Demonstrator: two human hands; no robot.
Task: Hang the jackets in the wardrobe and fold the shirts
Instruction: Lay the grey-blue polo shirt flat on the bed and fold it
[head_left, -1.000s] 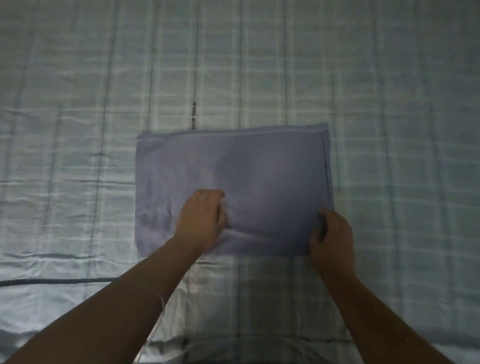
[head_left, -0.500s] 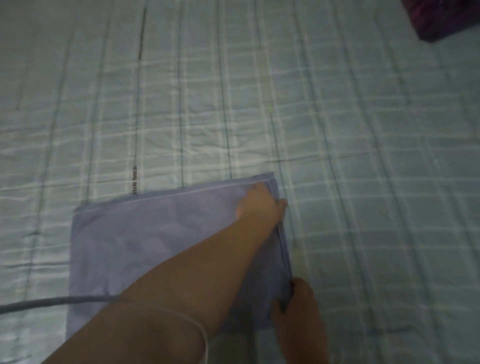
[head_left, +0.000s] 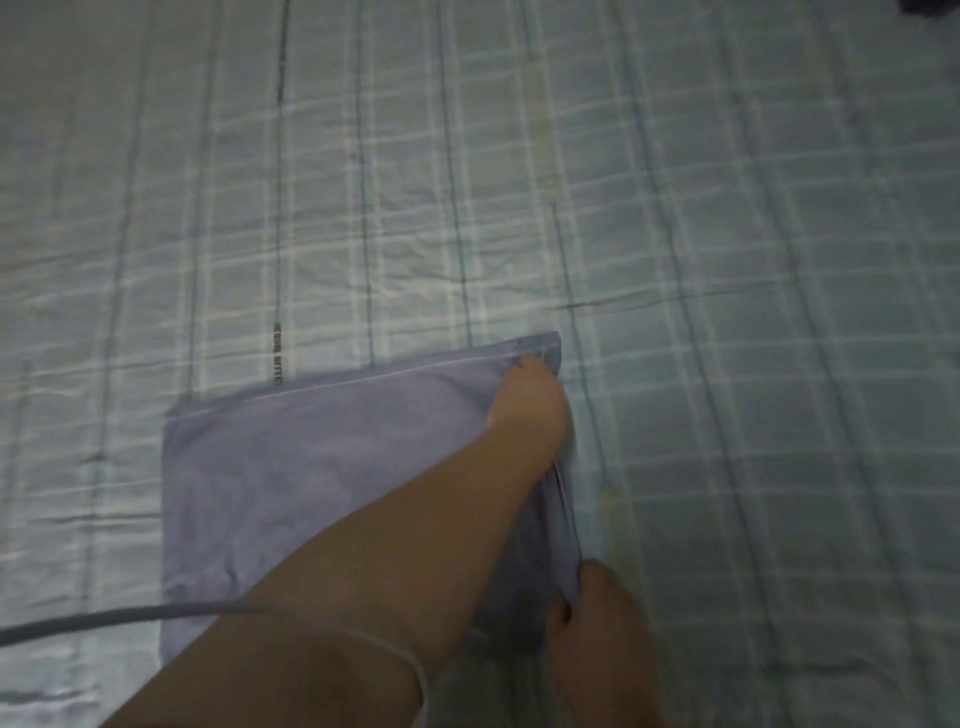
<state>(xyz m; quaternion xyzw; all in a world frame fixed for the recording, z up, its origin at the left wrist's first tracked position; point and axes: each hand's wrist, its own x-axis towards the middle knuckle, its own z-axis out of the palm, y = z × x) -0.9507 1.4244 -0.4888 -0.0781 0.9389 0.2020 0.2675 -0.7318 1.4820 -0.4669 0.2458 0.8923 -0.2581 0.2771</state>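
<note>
1. Folded lavender-blue cotton shirt (head_left: 311, 493) flat on pale green checked bedsheet (head_left: 727, 260), near-left of scene.
2. L hand (head_left: 530, 400) gripping far-right corner; R hand (head_left: 597, 623) pinching near-right corner.
3. Prob. next: fold right edge over to left. Lift both corners together, keep edge taut, match w/ left edge, smooth flat.

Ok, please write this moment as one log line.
left hand: holds shirt far-right corner | right hand: pinches near-right corner | shirt: folded, on bedsheet
</note>
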